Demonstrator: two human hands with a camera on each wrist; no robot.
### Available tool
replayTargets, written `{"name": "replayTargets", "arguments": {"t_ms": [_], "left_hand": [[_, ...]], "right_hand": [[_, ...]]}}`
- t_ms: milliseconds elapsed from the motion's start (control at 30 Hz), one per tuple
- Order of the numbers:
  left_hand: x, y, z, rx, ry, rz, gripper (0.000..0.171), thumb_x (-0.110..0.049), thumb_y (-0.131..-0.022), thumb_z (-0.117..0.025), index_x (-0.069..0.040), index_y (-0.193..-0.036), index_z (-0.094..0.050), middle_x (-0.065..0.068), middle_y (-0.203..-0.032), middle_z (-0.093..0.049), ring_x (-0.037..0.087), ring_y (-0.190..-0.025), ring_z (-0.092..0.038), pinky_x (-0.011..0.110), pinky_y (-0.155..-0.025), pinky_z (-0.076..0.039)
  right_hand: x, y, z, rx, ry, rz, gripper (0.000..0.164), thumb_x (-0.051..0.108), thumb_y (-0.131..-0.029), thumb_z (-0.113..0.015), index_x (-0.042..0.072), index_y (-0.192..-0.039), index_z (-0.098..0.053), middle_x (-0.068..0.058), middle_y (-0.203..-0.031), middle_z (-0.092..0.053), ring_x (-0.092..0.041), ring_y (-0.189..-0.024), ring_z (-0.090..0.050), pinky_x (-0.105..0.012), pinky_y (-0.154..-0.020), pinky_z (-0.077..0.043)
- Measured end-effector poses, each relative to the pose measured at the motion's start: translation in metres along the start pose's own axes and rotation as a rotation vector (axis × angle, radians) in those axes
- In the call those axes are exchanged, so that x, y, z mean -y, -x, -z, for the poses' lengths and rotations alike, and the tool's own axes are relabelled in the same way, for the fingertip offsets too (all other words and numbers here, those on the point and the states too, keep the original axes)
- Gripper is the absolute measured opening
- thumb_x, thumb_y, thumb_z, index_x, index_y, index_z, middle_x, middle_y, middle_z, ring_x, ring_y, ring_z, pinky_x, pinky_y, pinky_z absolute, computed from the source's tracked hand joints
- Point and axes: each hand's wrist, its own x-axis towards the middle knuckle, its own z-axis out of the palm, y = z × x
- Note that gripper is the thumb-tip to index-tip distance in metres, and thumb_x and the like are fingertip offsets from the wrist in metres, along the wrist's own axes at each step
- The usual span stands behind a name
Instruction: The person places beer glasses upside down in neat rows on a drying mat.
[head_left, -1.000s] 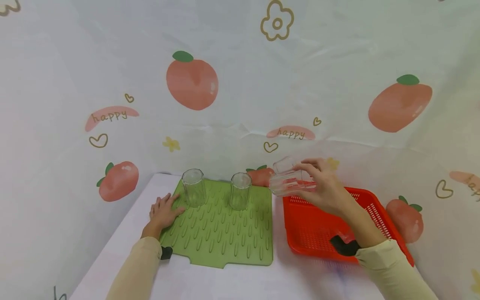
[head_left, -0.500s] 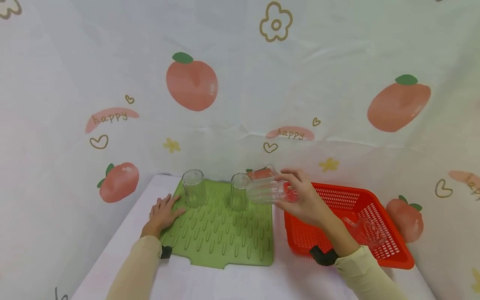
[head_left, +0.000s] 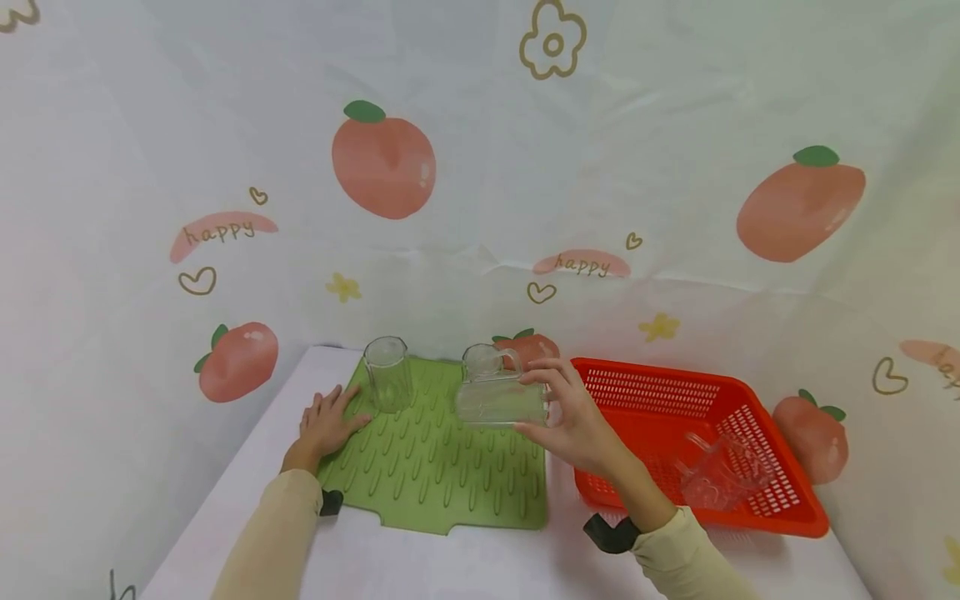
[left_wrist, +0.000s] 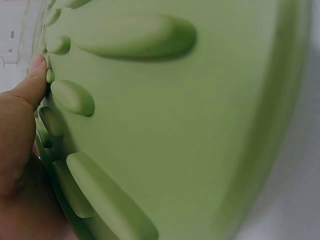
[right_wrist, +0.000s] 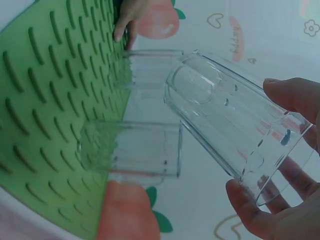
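1. Right hand (head_left: 577, 421) grips a clear glass cup (head_left: 501, 402), thumb and fingers wrapped round its rim end. The cup lies on its side in the air over the right part of the green ribbed mat (head_left: 435, 467).
2. Left hand (head_left: 326, 423) lies flat, fingers straight, pressing the mat's left edge; it holds nothing.
3. To do it well, judging by the two cups already standing on the mat: turn the held cup fully vertical before lowering and seat its rim evenly across the ribs so it does not rock.
4. Tight spot: the held cup sits just in front of the standing cup (head_left: 482, 360) at back centre. Keep clear to avoid a knock.
5. Second standing cup (head_left: 387, 373) is back left, well apart.
6. Open room: the mat's front half and right strip are bare.
7. Edges: the red basket (head_left: 757, 512) wall is just right of the mat, another clear cup (head_left: 723, 473) lies inside it, and the white table (head_left: 450, 567) front edge is near.
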Motion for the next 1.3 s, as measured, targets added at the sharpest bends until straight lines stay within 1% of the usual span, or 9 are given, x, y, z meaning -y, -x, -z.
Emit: {"name": "replayTargets", "arguments": {"t_ms": [100,233,367,500,600,700,933,1133,1300], "left_hand": [[0.005,-0.001,-0.003,-0.022,0.011,-0.019,0.075,-0.048,-0.102,-0.056,-0.009,-0.160,-0.029,0.031,-0.166,-0.013,0.064,-0.149,0.002,0.078,-0.118,-0.004],[0.006,0.000,-0.005,-0.033,0.029,-0.021,0.076,-0.049,-0.101,-0.057,-0.010,-0.159,-0.030,0.031,-0.166,-0.013,0.063,-0.150,0.003,0.078,-0.118,-0.002],[0.005,0.001,-0.005,-0.015,0.037,-0.017,0.075,-0.049,-0.102,-0.055,-0.010,-0.160,-0.028,0.030,-0.167,-0.011,0.063,-0.150,0.005,0.078,-0.118,0.001],[0.005,0.000,-0.004,-0.010,0.029,-0.014,0.076,-0.050,-0.102,-0.056,-0.010,-0.160,-0.028,0.030,-0.167,-0.010,0.064,-0.149,0.005,0.078,-0.118,0.000],[0.004,0.000,-0.002,-0.027,0.024,-0.005,0.074,-0.046,-0.102,-0.057,-0.009,-0.159,-0.029,0.030,-0.166,-0.012,0.063,-0.150,0.003,0.078,-0.118,-0.001],[0.002,0.000,-0.002,-0.015,0.012,0.007,0.072,-0.042,-0.103,-0.057,-0.008,-0.160,-0.028,0.029,-0.167,-0.011,0.062,-0.151,0.004,0.077,-0.119,-0.002],[-0.006,0.001,-0.001,0.018,-0.014,0.012,0.070,-0.041,-0.105,-0.054,-0.008,-0.161,-0.026,0.029,-0.167,-0.010,0.062,-0.151,0.003,0.077,-0.119,-0.003],[-0.006,0.001,0.000,0.024,-0.020,0.010,0.070,-0.041,-0.105,-0.054,-0.008,-0.160,-0.027,0.030,-0.167,-0.011,0.062,-0.151,0.003,0.076,-0.119,-0.004],[-0.005,0.001,0.000,0.001,-0.028,0.007,0.069,-0.041,-0.105,-0.055,-0.008,-0.160,-0.029,0.029,-0.167,-0.013,0.062,-0.151,0.001,0.076,-0.119,-0.005]], "right_hand": [[0.000,0.000,-0.010,0.012,-0.030,0.017,0.055,0.010,-0.079,-0.088,0.008,-0.125,-0.058,-0.010,-0.141,-0.049,-0.019,-0.131,-0.048,-0.042,-0.091,-0.057],[0.002,0.001,-0.022,0.024,-0.051,0.035,0.055,0.010,-0.079,-0.088,0.007,-0.124,-0.057,-0.008,-0.137,-0.050,-0.016,-0.126,-0.050,-0.040,-0.091,-0.058],[0.006,0.002,-0.034,0.035,-0.061,0.027,0.054,0.011,-0.079,-0.088,0.008,-0.123,-0.057,-0.006,-0.135,-0.051,-0.016,-0.126,-0.050,-0.037,-0.091,-0.059],[0.012,0.001,-0.046,0.044,-0.086,0.016,0.054,0.011,-0.078,-0.088,0.010,-0.122,-0.057,-0.008,-0.135,-0.051,-0.018,-0.127,-0.050,-0.039,-0.092,-0.059],[0.015,-0.002,-0.057,0.047,-0.110,0.023,0.053,0.011,-0.079,-0.088,0.011,-0.122,-0.057,-0.010,-0.135,-0.051,-0.019,-0.125,-0.051,-0.039,-0.092,-0.059],[0.016,-0.001,-0.069,0.045,-0.149,0.022,0.051,0.012,-0.080,-0.088,0.012,-0.121,-0.056,-0.011,-0.134,-0.052,-0.020,-0.123,-0.053,-0.038,-0.092,-0.058],[0.016,0.004,-0.092,0.063,-0.267,-0.043,0.051,0.010,-0.080,-0.087,0.010,-0.120,-0.055,-0.010,-0.135,-0.049,-0.020,-0.124,-0.052,-0.040,-0.092,-0.059],[0.013,0.007,-0.107,0.083,-0.304,-0.093,0.051,0.011,-0.080,-0.087,0.012,-0.120,-0.054,-0.009,-0.135,-0.048,-0.020,-0.123,-0.052,-0.034,-0.093,-0.057],[0.011,0.009,-0.116,0.081,-0.332,-0.136,0.055,0.009,-0.079,-0.088,0.012,-0.121,-0.052,-0.016,-0.136,-0.047,-0.022,-0.126,-0.050,-0.035,-0.092,-0.058]]}}
